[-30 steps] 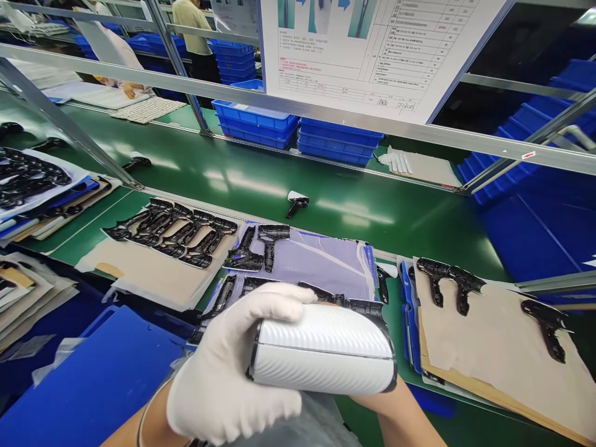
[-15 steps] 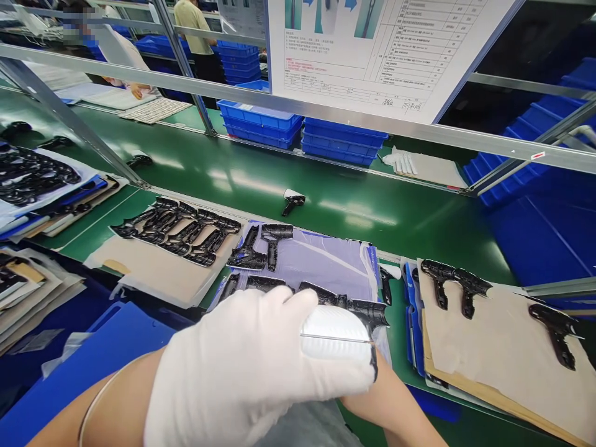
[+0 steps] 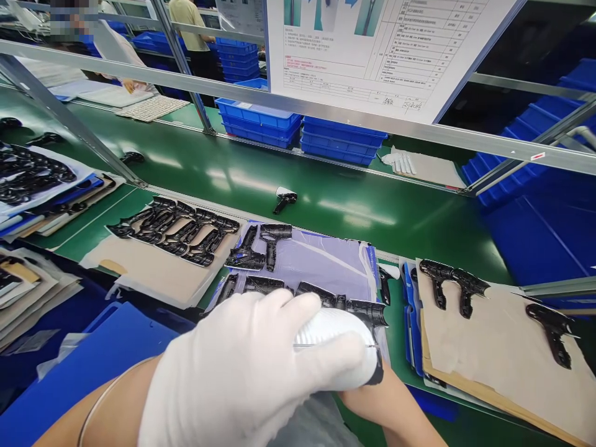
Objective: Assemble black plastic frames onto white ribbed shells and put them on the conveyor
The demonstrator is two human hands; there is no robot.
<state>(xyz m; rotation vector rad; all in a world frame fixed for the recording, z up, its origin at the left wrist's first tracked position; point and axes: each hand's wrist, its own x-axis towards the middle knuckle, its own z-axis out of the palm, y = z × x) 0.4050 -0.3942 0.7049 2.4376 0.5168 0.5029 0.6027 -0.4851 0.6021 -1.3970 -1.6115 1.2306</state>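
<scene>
My left hand (image 3: 242, 360), in a white glove, is wrapped round a white hair-dryer-shaped housing (image 3: 333, 326) close to the camera. The thumb lies along the seam between its two ribbed halves. A dark edge (image 3: 378, 366) shows at the housing's right end. Of my right arm only the bare forearm (image 3: 395, 403) is visible, coming from the lower right behind the housing. The right hand itself is hidden, so its fingers cannot be seen. Just beyond, black pistol-shaped half shells (image 3: 277, 242) lie on a purple sheet (image 3: 330, 261).
More black shells (image 3: 200, 236) lie on cardboard to the left, and others (image 3: 435, 279) on a board (image 3: 493, 347) at right. One white-and-black housing (image 3: 284, 198) sits on the green belt (image 3: 223, 167). Blue crates (image 3: 342, 139), a metal rail (image 3: 410, 133) and an instruction sheet (image 3: 372, 74) stand beyond.
My left thumb has slid up and rightward over the seam, and the housing has turned slightly. The pieces on the green belt have shifted left.
</scene>
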